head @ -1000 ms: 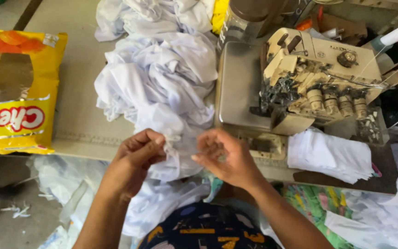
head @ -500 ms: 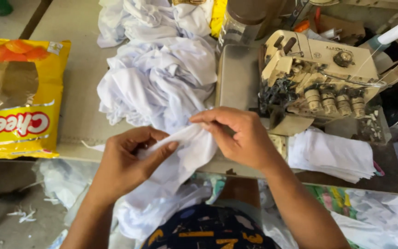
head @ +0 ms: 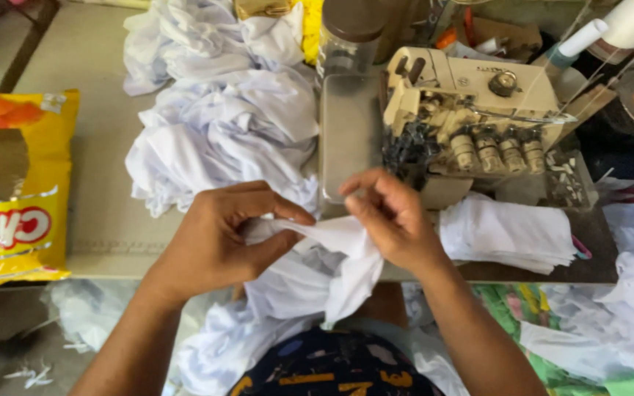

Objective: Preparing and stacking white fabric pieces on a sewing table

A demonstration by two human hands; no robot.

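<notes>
Both hands are closed on 1 piece of white cloth (head: 332, 257) at the near edge of the desk (head: 97, 183). The left hand (head: 221, 235) pinches its upper edge between thumb and curled fingers, and the right hand (head: 390, 220) grips the same edge just beside it, fingers bunched tight. The cloth is stretched a little between the 2 hands and the rest of it hangs down over the desk edge toward the person's lap.

Behind the hands lies a heap of crumpled white fabric (head: 221, 125) that runs toward the far side of the desk. To the right of that heap stands a cream-coloured sewing machine (head: 471, 103), its flat metal plate just beyond the right hand's knuckles. A folded stack of white pieces (head: 508, 231) rests near the right hand, below the machine. At the left edge of the desk, well apart from the hands, lies a yellow snack bag (head: 12, 191).
</notes>
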